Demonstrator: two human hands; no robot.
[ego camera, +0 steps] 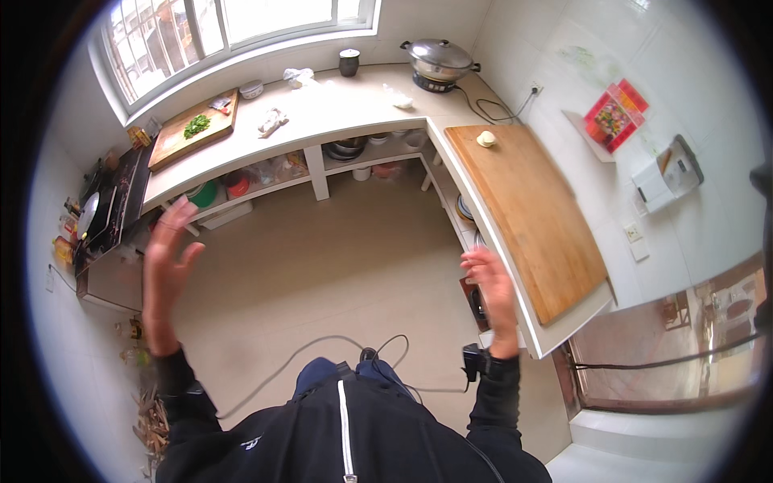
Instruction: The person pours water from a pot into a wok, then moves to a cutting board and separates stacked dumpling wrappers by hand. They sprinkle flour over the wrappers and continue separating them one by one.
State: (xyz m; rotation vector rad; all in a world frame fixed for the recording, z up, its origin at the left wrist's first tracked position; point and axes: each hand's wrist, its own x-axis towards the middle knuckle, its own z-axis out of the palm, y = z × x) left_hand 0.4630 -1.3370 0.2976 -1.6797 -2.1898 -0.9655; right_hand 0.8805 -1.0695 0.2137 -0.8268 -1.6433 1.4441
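My left hand is raised over the floor at the left, empty, thumb apart from the fingers, somewhat blurred. Empty too, my right hand hangs beside the edge of the right-hand counter, its fingers loosely bent and spread. Nearest to it lies a large wooden board with a pale, rounded piece of food near its far end. On the back counter, a smaller wooden cutting board bears chopped green leaves and a small packet.
A lidded electric pan, a dark lidded jar and plastic bags stand or lie on the back counter. A stove is at the left. Cables cross the floor near my legs. A person is outside the window.
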